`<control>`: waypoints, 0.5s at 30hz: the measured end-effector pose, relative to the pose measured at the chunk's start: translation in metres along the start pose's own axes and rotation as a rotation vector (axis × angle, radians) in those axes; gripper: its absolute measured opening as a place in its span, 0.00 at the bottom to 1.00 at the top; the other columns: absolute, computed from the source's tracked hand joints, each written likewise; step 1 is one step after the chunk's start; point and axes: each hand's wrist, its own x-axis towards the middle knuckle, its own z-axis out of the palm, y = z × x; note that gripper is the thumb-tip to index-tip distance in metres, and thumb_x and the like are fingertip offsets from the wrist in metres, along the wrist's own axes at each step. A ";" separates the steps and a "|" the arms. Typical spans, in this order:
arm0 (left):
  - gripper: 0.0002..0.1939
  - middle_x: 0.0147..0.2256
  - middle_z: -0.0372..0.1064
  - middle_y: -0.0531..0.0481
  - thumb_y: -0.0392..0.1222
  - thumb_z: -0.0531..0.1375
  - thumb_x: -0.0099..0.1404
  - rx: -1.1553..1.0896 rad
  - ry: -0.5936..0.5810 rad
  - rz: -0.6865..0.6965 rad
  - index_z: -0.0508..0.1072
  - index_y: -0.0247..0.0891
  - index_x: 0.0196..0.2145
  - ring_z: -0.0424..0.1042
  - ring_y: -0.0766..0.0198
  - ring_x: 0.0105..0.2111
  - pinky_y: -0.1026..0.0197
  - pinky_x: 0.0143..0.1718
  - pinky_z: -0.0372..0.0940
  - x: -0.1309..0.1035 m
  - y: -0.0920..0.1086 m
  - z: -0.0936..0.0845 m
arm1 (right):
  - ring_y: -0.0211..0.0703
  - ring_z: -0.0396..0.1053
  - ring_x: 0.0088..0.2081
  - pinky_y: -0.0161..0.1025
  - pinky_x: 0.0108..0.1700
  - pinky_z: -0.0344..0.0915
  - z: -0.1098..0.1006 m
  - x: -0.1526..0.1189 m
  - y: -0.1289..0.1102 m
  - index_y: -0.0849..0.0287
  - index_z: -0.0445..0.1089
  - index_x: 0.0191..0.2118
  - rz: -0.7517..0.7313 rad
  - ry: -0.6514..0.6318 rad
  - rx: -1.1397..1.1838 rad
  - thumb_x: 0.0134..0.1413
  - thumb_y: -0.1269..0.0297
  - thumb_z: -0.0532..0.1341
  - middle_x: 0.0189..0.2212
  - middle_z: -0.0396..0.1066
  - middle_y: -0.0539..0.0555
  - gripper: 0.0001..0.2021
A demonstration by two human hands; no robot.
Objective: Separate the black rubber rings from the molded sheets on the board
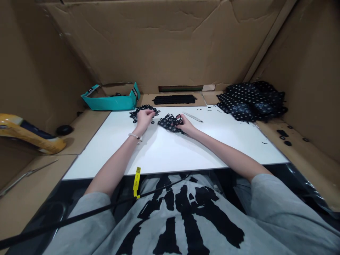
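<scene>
My left hand (145, 118) is over a small pile of black rings (134, 114) at the back left of the white board (170, 152). Its fingers are pressed together, and whatever they pinch is too small to make out. To its right, a crumpled piece of black dotted fabric (168, 123) with an open, looped edge lies on the board. My right hand (185, 124) has its fingers closed on the right side of this fabric. One loose black ring (152, 122) sits between the two hands.
A teal box (110, 103) stands back left, black strips (174, 99) behind the board. A pen-like tool (193, 117) and dark scraps lie back right, near piled dotted fabric (252, 101). Scissors (28, 173) and a yellow bottle (32, 134) are left. Cardboard walls (159, 46) surround the board.
</scene>
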 end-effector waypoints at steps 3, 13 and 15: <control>0.18 0.55 0.73 0.41 0.46 0.61 0.64 0.290 0.120 0.092 0.80 0.43 0.50 0.63 0.40 0.55 0.41 0.55 0.57 0.004 -0.002 -0.014 | 0.47 0.75 0.42 0.41 0.42 0.69 -0.002 0.002 0.001 0.54 0.63 0.47 0.046 -0.021 0.030 0.31 0.72 0.61 0.35 0.74 0.48 0.28; 0.17 0.46 0.78 0.46 0.53 0.64 0.62 0.331 -0.395 0.413 0.80 0.43 0.45 0.62 0.45 0.49 0.47 0.50 0.54 -0.033 0.028 0.022 | 0.46 0.70 0.35 0.38 0.37 0.68 -0.004 0.003 -0.006 0.59 0.70 0.38 0.047 0.006 0.020 0.31 0.68 0.57 0.29 0.73 0.50 0.20; 0.14 0.43 0.78 0.47 0.50 0.65 0.61 0.321 -0.364 0.388 0.79 0.42 0.41 0.64 0.47 0.47 0.48 0.49 0.55 -0.037 0.031 0.024 | 0.44 0.69 0.31 0.38 0.33 0.67 -0.002 0.003 -0.007 0.58 0.69 0.37 0.043 0.000 -0.033 0.35 0.65 0.58 0.27 0.71 0.50 0.17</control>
